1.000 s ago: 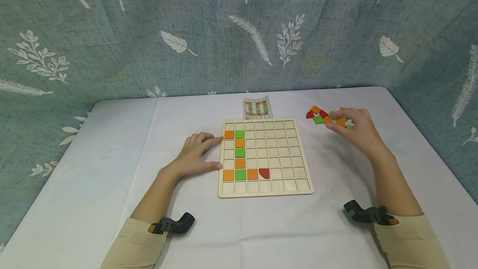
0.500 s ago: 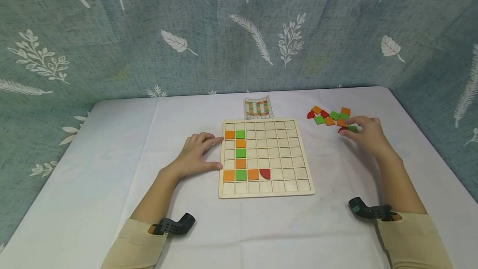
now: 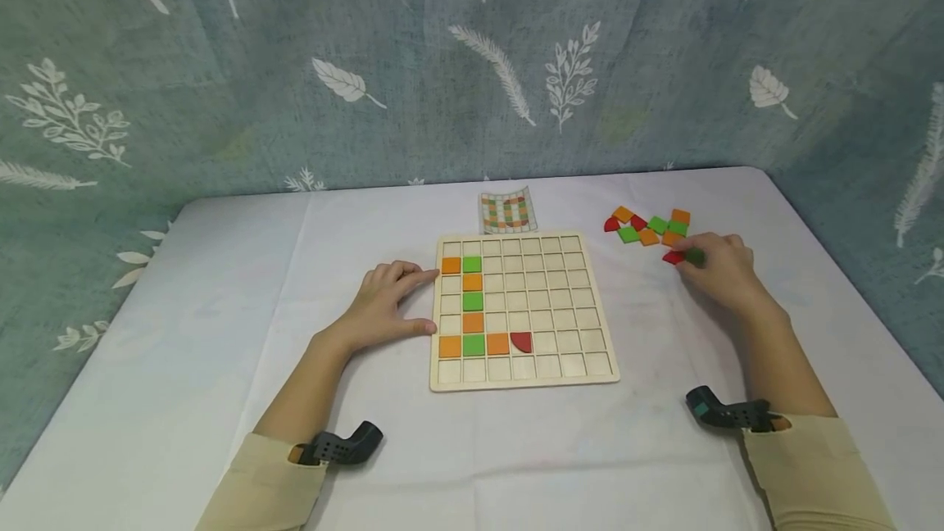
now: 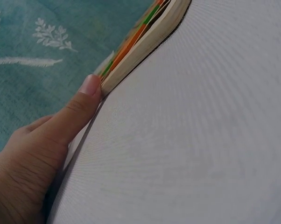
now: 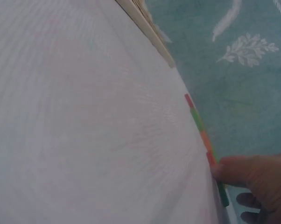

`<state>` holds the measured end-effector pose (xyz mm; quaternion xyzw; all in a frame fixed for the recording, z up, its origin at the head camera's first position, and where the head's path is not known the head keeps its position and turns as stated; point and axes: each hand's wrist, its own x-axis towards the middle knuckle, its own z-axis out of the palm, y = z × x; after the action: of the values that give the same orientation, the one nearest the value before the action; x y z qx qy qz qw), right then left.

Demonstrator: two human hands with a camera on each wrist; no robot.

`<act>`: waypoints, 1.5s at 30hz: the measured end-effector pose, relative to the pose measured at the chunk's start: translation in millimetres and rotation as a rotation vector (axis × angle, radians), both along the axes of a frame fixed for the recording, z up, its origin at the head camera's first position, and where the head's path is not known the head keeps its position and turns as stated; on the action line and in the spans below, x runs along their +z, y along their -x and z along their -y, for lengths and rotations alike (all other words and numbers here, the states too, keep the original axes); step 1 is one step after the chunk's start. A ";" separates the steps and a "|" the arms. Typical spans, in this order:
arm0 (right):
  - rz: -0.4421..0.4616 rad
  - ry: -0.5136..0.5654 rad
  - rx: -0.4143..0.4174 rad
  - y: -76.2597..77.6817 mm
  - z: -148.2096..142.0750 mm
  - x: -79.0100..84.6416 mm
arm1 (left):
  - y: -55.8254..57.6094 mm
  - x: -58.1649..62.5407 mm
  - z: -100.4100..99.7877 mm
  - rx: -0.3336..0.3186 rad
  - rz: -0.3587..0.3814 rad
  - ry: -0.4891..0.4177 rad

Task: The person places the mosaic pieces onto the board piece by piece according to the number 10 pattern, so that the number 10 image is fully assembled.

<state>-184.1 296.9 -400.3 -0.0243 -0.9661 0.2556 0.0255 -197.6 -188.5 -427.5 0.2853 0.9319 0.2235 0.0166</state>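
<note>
My left hand [image 3: 387, 301] rests beside the square wooden grid board [image 3: 549, 301], its thumb and index finger spread against the left edge. The left wrist view has the thumb [image 4: 77, 112] touching that edge. Orange and green square tiles sit in the board's left cells, with a red quarter-circle tile [image 3: 521, 342] in the lower part. At the right, my right hand [image 3: 726, 273] pinches a red tile [image 3: 672, 256] at the near end of the loose pile. A green tile [image 3: 694, 256] shows between thumb and index finger, partly covered; the right wrist view has this green tile [image 5: 223, 195] beside the thumb.
Several loose orange, green and red tiles [image 3: 649, 237] lie just beyond the right hand. A printed pattern card [image 3: 507, 211] lies behind the board. White cloth [image 3: 354, 220] covers the table, and a leaf-patterned curtain [image 3: 413, 121] hangs behind it.
The right hand has moved right and nearer across the pile to the red tile, its fingertips closing on it. The left hand and the board stay in place.
</note>
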 end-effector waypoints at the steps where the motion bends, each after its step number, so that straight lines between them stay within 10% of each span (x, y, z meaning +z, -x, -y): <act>1: -0.002 -0.002 -0.001 0.1 0.3 0.4 | 0.3 0.4 0.1 0.000 -0.003 -0.002; 21: 0.168 0.105 0.094 0.2 13.6 2.8 | 1.8 -0.2 0.7 0.010 0.008 0.005; 38: -0.149 0.073 0.277 -0.7 29.1 -12.3 | 1.1 0.4 -0.7 0.009 0.002 -0.005; 45: -0.114 0.124 0.338 -3.3 40.4 -12.4 | 0.8 -0.2 -0.8 0.018 0.012 -0.001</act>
<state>-180.8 256.5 -412.7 0.1515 -0.9358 0.3164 0.0351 -198.4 -187.8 -427.7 0.2758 0.9341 0.2257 0.0200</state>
